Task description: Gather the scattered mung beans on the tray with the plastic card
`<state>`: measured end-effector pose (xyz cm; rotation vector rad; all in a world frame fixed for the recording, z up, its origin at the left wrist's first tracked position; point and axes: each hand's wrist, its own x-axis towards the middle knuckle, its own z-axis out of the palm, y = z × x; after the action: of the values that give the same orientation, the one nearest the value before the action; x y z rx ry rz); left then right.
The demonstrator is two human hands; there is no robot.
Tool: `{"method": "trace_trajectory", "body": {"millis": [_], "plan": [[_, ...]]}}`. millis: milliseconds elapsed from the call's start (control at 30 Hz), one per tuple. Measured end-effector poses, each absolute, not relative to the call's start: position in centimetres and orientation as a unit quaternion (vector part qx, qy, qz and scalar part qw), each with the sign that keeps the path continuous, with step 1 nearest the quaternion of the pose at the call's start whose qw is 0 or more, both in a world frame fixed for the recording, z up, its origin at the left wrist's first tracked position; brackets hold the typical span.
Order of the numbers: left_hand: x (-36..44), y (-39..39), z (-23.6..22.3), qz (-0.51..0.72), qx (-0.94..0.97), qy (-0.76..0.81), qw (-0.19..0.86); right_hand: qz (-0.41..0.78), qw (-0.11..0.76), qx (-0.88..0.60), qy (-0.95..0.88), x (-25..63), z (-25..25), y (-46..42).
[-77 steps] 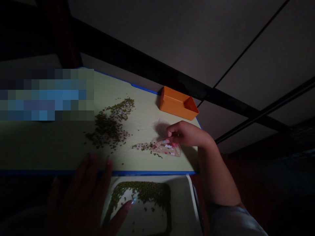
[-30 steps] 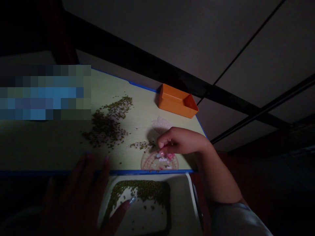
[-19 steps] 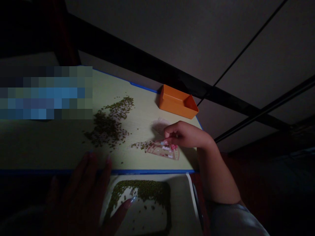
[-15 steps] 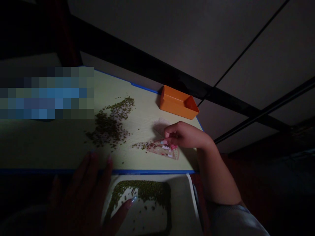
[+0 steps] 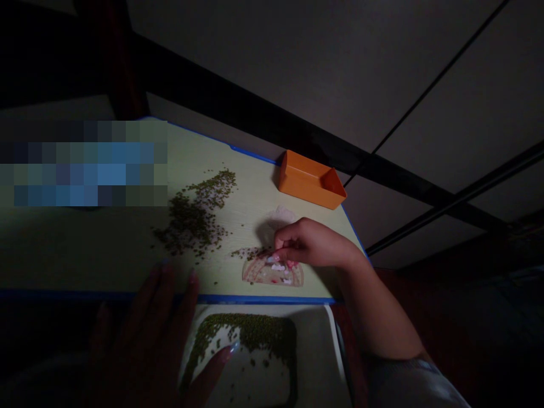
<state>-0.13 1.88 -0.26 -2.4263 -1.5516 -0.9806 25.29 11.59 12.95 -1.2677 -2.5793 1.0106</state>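
Note:
My right hand (image 5: 313,243) pinches a clear, pink-printed protractor (image 5: 260,275) by its upper side. The protractor lies low over the tabletop, its straight edge towards me. A thin trail of small green beans (image 5: 244,253), which look like mung beans, lies along its curved side. Farther left is a larger scattered pile of the beans (image 5: 191,224). My left hand (image 5: 144,328) is dark in shadow, fingers spread, at the table's front edge. Its thumb reaches over a white tub (image 5: 319,334) with many beans along its inner edges.
An orange open box (image 5: 310,187) stands at the table's back right edge. A pale see-through piece (image 5: 281,214) lies behind my right hand. The pale table (image 5: 106,249) has a blue rim. A blurred-out patch covers the left side. Cabinet panels (image 5: 340,68) rise behind.
My right hand has moved slightly left and turned the protractor, so its straight edge now faces me. The left hand stays spread in about the same place.

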Motion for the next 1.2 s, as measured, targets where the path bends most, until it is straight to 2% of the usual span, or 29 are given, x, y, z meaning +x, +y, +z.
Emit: {"method": "trace_trajectory", "body": {"millis": [300,500,567,667,867,1033,1200], "plan": [[-0.1,1.5,0.1,-0.316,-0.793,-0.521,0.026,0.421,0.046,-0.357,-0.833,25.0,12.5,11.5],[0.1,1.5,-0.2,-0.322,-0.791,-0.519,0.041,0.383,0.108,-0.381,-0.835,24.5,12.1,11.3],[0.1,1.5,-0.4,-0.314,-0.777,-0.544,0.025,0.352,0.145,-0.393,-0.837,24.1,11.7,11.1],[-0.1,1.5,-0.4,-0.296,-0.8,-0.518,0.057,0.291,0.184,-0.412,-0.844,23.2,10.9,11.0],[-0.1,1.5,0.2,-0.287,-0.802,-0.517,0.082,0.209,0.211,-0.424,-0.856,21.8,9.7,10.8],[0.0,1.4,0.6,-0.284,-0.803,-0.514,0.099,0.215,0.22,-0.379,-0.873,21.8,9.3,11.0],[-0.1,1.3,0.4,-0.277,-0.807,-0.512,0.099,0.281,0.21,-0.342,-0.872,22.5,9.7,11.3]]}}
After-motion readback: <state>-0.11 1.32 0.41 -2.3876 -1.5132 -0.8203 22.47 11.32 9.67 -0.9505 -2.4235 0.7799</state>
